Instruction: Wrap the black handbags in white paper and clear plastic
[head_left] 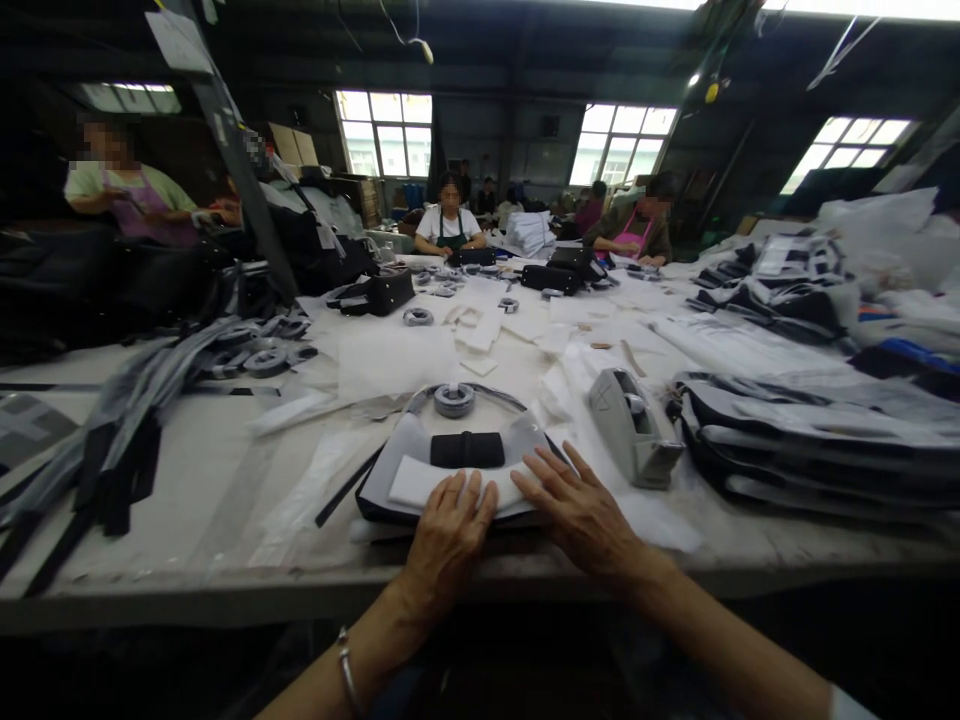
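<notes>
In front of me a black bag (369, 500) lies flat near the table's front edge, with a pale grey sheet over it. Across its near part runs a folded strip of white foam (416, 484). My left hand (454, 525) rests on the foam, fingers stretched forward. Spread fingers of my right hand (581, 505) touch the foam's right end and the bag's side. Just beyond the foam sits a small black rolled piece (466, 450) with a band round its middle. A coiled strap (454, 400) in clear wrap lies at the bag's far edge.
Right of the bag stands a grey tape dispenser (634, 425), then a stack of wrapped black bags (817, 440). Long wrapped straps (127, 430) hang over the table's left side. White sheets (397, 360) and more bags (375, 292) lie farther back, where several people work.
</notes>
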